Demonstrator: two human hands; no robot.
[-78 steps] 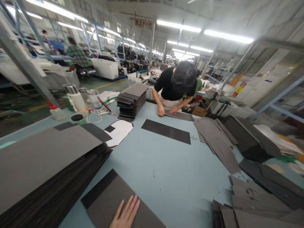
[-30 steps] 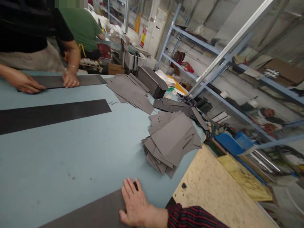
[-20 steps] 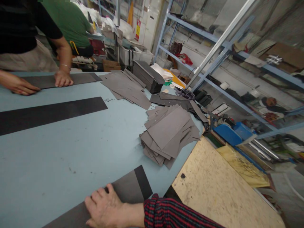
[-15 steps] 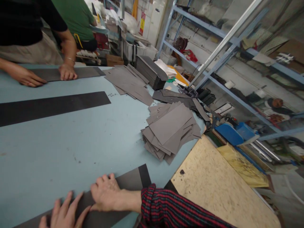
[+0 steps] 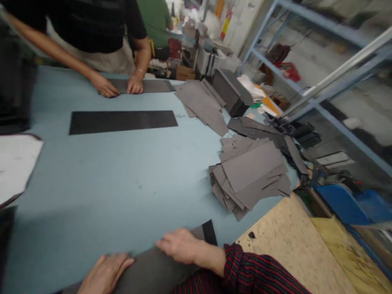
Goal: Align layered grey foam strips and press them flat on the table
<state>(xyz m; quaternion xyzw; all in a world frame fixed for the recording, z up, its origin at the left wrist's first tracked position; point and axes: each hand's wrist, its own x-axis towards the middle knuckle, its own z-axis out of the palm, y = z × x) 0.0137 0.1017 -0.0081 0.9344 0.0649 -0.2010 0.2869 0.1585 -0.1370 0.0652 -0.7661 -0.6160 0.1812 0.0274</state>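
A long dark grey strip with a black end lies across the near edge of the light blue table. On its left part rests my left hand, fingers together over the strip's far edge. Farther right, my right hand is on the same strip near the black end, its fingers curled at the far edge. Whether the fingertips pinch the material is hidden. Beyond the hands, a separate black strip lies flat.
Across the table a person's two hands touch another grey strip. Loose grey pieces are piled at the right, with a dark stack behind. A white panel sits at the left; a wooden board adjoins the near right.
The view has swung left, so the table's things appear farther right. My left hand's spread fingers have come together on the strip. My right hand stays on it, closer to the black end.
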